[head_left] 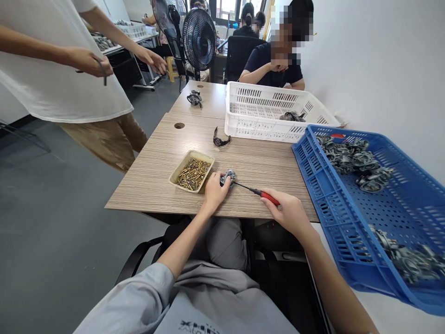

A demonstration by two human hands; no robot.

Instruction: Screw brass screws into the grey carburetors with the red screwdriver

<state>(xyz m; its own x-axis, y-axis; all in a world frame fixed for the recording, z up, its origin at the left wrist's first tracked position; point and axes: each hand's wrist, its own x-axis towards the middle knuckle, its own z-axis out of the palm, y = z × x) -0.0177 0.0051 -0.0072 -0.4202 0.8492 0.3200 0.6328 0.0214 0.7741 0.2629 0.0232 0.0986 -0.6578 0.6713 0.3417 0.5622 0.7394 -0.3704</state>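
My left hand grips a small grey metal part and holds it down on the wooden table near its front edge. My right hand is closed around the red handle of a screwdriver. The screwdriver's thin dark shaft points left, and its tip meets the metal part. A beige tray of brass screws sits just left of my left hand.
A blue crate with several grey metal parts stands at the right. A white crate sits behind it, a wristwatch lies mid-table, and another metal part lies farther back. One person stands at the left, another sits across, and fans stand behind.
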